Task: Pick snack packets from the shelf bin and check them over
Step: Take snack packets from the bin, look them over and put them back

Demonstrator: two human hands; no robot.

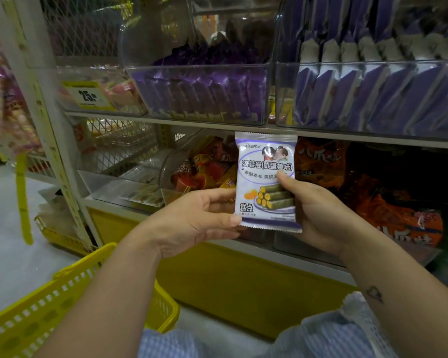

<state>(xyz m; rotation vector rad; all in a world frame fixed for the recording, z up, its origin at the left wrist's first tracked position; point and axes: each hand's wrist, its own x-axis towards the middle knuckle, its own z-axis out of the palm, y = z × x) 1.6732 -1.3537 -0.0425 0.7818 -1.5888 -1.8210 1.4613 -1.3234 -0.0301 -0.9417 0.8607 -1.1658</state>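
Both hands hold one seaweed-roll snack packet (265, 180) upright before the lower shelf bins. Left hand (197, 218) fingers pinch its left edge; right hand (313, 215) thumb and fingers clamp its right side.

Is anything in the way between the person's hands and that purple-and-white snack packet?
Nothing visible is. Both hands already hold the packet: the left hand grips its left edge, and the right hand pinches the right side with its thumb on the front. It is held up in front of the shelf.
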